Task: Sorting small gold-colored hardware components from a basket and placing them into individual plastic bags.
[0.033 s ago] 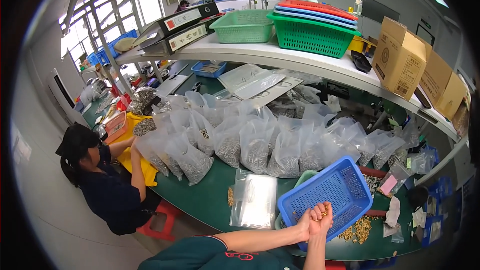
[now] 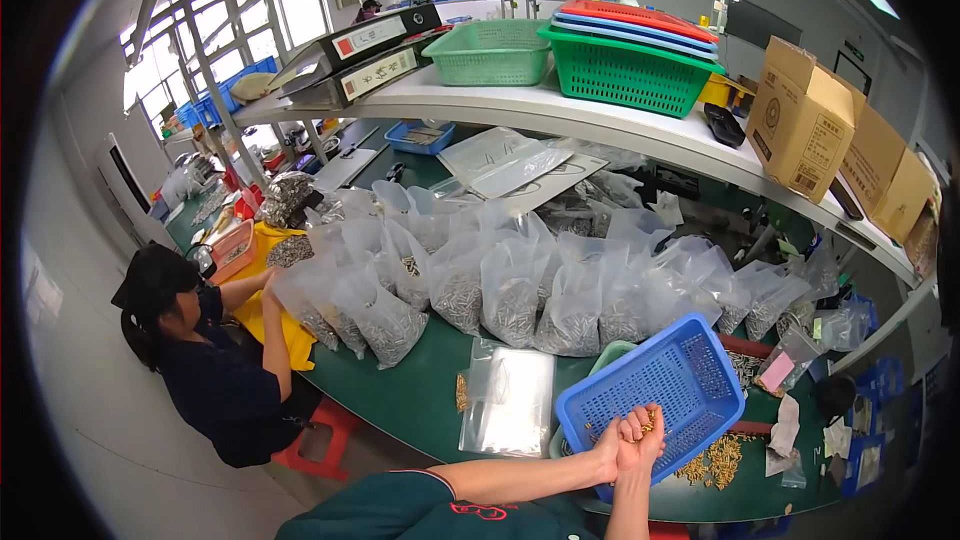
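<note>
My left hand (image 2: 611,446) and my right hand (image 2: 644,452) are pressed together over a blue perforated basket (image 2: 576,405). Their fingers curl closed around a small heap of brass-coloured metal parts (image 2: 649,422), a few of which show at the top. How the heap is shared between the palms is hidden. Tilted, the basket rests over a pale green basket (image 2: 612,351), mostly covered by it. Beside its right edge, a loose pile of similar brass-coloured parts (image 2: 716,462) lies on the green table (image 2: 400,403).
Clear plastic bags (image 2: 508,400) lie left of the basket. Behind stand several bags of grey metal parts (image 2: 511,305). A shelf (image 2: 600,118) above holds baskets, binders and cardboard boxes (image 2: 800,125). At the left, a co-worker (image 2: 215,370) sits handling a bag.
</note>
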Tool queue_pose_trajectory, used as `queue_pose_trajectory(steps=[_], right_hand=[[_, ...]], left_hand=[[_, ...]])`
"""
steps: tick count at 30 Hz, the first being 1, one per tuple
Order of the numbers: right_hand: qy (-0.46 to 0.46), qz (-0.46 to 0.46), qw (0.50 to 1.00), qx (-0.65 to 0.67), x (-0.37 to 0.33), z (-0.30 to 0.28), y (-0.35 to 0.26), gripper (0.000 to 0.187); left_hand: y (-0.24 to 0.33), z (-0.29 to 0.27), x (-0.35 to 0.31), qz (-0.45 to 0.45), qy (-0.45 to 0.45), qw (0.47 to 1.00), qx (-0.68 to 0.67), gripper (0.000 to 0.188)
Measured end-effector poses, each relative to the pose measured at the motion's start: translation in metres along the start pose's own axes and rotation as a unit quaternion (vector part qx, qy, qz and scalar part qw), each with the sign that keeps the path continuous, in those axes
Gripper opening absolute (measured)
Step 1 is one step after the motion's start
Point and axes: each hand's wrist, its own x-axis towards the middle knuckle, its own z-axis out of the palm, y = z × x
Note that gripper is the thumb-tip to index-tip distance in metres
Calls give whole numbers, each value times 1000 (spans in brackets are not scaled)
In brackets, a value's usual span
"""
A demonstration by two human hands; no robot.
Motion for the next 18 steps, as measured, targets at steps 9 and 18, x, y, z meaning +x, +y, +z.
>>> queue_pose_trajectory(steps=[9,18], right_hand=[[24,-66,994,-80,9,-5,-12,17],[1,-45,998,-46,-5,-6,-13,19]], left_hand=[[-5,24,-27,8,99,992,74,39],[4,13,-14,16,84,988,131,53]])
